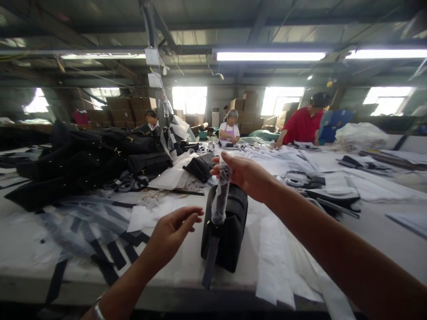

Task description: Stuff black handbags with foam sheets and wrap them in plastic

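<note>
A black bag stands on the white table straight ahead of me. From its near end rises a strap wrapped in clear plastic, with small metal hardware at its base. My right hand is closed round the upper part of this wrapped strap, above the bag. A dark strap end hangs down the bag's near side, bare of plastic. Left of the bag, my left hand hovers with fingers slightly bent and apart, holding nothing and not touching the bag.
Black bags are heaped at the left. Plastic-covered dark strips lie in front of them. White sheets spread to the right, near black bag parts. Across the table are a person in red and one in a pink apron.
</note>
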The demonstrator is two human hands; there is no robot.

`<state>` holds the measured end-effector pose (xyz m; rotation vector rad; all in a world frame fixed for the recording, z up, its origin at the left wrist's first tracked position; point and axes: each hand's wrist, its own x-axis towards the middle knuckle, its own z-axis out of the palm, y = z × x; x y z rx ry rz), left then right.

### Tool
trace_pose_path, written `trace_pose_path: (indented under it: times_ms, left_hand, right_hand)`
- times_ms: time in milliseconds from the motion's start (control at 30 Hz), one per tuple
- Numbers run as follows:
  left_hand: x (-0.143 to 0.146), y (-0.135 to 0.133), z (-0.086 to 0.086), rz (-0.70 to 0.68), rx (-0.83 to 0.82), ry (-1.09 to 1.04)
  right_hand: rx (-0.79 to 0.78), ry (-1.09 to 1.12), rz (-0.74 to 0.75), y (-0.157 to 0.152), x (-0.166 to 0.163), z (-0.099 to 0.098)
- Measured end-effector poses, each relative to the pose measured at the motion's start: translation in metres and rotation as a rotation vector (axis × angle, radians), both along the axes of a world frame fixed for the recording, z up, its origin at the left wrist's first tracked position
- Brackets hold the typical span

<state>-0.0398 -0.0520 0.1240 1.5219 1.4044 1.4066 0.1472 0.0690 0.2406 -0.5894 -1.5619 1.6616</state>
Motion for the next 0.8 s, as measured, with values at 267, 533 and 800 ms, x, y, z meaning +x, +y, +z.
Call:
trace_pose_path:
  times_ms: [267, 533, 800]
  left_hand:
    - [0.048, 0.029, -0.006, 0.169, 0.081, 0.289]
    - [0.017, 0.017, -0.047, 0.257, -0.025, 0.162]
    - [-0.034, 0.025, -0.058, -0.159, 0.011, 0.042]
  right_hand:
    - [0.305, -0.093, 0.040, -0.001, -0.018, 0.010]
    - [0.496, -0.477, -0.361, 0.040, 0.045, -0.061]
    - [0.661, -0.499, -0.630, -0.048, 0.087, -0.227]
